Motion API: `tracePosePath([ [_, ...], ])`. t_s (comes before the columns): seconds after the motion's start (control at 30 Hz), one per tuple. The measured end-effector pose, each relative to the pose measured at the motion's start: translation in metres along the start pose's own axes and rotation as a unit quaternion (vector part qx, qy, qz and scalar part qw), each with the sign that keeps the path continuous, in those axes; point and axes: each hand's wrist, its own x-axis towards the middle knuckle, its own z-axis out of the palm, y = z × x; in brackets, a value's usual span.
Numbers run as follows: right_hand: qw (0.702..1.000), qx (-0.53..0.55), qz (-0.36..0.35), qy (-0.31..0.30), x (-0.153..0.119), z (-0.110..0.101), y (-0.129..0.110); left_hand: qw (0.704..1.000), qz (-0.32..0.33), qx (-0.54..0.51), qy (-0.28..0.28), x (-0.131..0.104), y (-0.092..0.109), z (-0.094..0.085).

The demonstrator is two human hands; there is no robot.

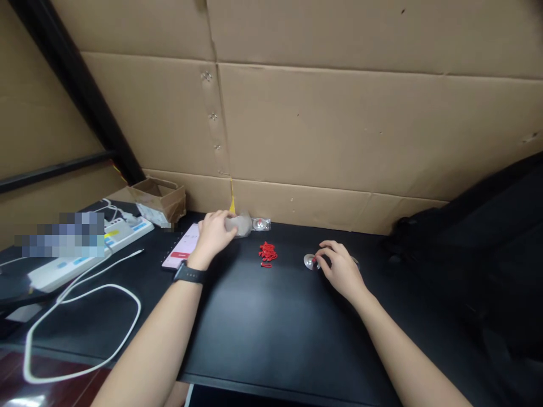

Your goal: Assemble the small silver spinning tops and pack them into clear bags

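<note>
My left hand (215, 234), with a dark watch on its wrist, is at the back of the black table, its fingers closed round the left side of a translucent pouch or stack (241, 225). Right beside that lies a small clear packet (261, 224) with a round silvery piece in it. A pile of red cord loops (268, 252) lies between my hands, one loop just in front. My right hand (339, 267) pinches a small red piece at the middle of a clear round disc (310, 262). Another disc edge shows partly behind this hand.
A phone (182, 249) lies under my left wrist. White power strips (91, 254) and a looped white cable (138, 308) are at the left. An open cardboard box (160, 200) stands behind them. Dark fabric (475, 260) fills the right side.
</note>
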Motion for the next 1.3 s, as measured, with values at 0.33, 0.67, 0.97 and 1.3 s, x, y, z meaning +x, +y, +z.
tracePosePath([
  [0.33,0.999,0.004,0.038,0.032,-0.001,0.0,-0.002,0.992,0.077,0.032,-0.096,0.006,-0.049,0.003],
  [0.67,0.996,0.007,0.07,0.053,0.001,-0.005,0.009,0.998,0.067,-0.022,0.002,0.01,-0.051,-0.014],
  [0.97,0.993,0.031,0.073,0.087,0.003,-0.035,0.055,0.95,0.193,-0.207,0.134,-0.014,0.05,-0.033],
  [1.3,0.995,0.051,0.075,0.048,-0.003,-0.04,0.097,0.808,0.462,-0.17,-0.325,-0.089,0.133,0.007],
])
